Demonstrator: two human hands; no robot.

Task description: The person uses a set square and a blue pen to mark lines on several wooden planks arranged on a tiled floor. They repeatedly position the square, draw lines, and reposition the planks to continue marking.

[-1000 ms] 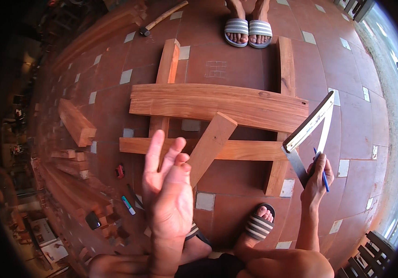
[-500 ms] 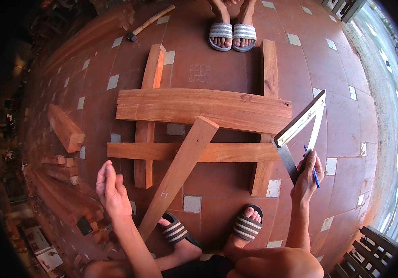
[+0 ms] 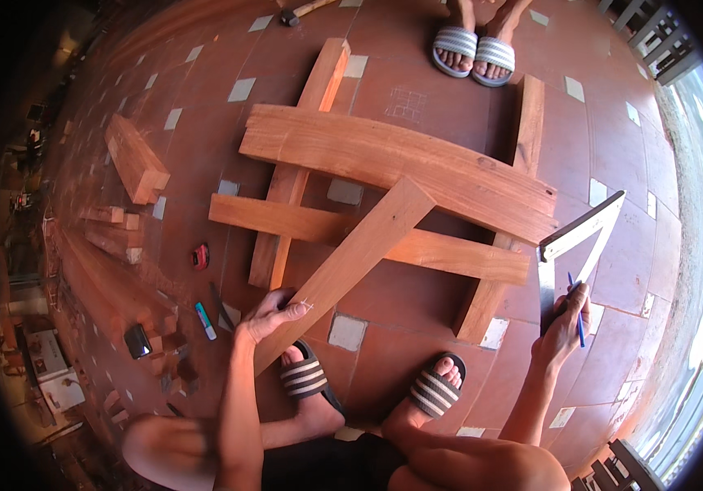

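My left hand [image 3: 274, 317] grips the edge of a wooden board [image 3: 359, 250], its thumb beside a white chalk mark. The board slants up from my left foot and its far end rests on the other timbers. My right hand [image 3: 565, 326] is closed round a metal triangle square [image 3: 582, 229] and a blue pen [image 3: 570, 282], beyond the right ends of the beams. A thick beam [image 3: 400, 159] and a thinner beam [image 3: 286, 214] lie across two parallel pieces, a left timber [image 3: 324, 78] and a right timber [image 3: 529, 123].
Across from me stands a person in striped slides [image 3: 454, 51]. A hammer [image 3: 290, 16] lies at the far left. On the left are a wood block [image 3: 134, 159], a red tape measure [image 3: 199, 257], a teal marker-like tube [image 3: 205, 321] and stacked timber. A slatted rack [image 3: 654, 37] stands far right.
My left hand has come down from the air onto the slanting board and taken hold of it. My right hand keeps the square and pen. The whole view has turned and shifted.
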